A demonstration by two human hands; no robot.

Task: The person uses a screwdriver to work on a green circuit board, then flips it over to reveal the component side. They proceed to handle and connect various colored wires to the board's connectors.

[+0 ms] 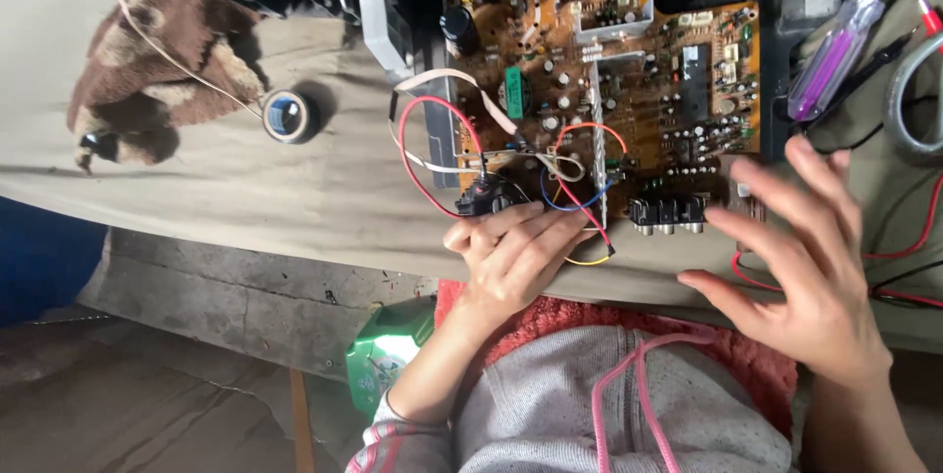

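Circuit board (629, 80), brown and densely populated, lies on the cloth-covered table (246, 188) toward its far edge, right of centre. Going left to right: brown knit rag (147, 60) at the far left, tape roll (287, 115) beside it, then red and white wires (432, 154) looping off the board's left side. Left hand (511, 252) at the board's near edge, fingers curled against a small black component (486, 198); firm grip not confirmable. Right hand (801, 257) spread open, holding nothing, hovering by the board's near right corner. Purple-handled screwdriver (835, 60) at the far right corner.
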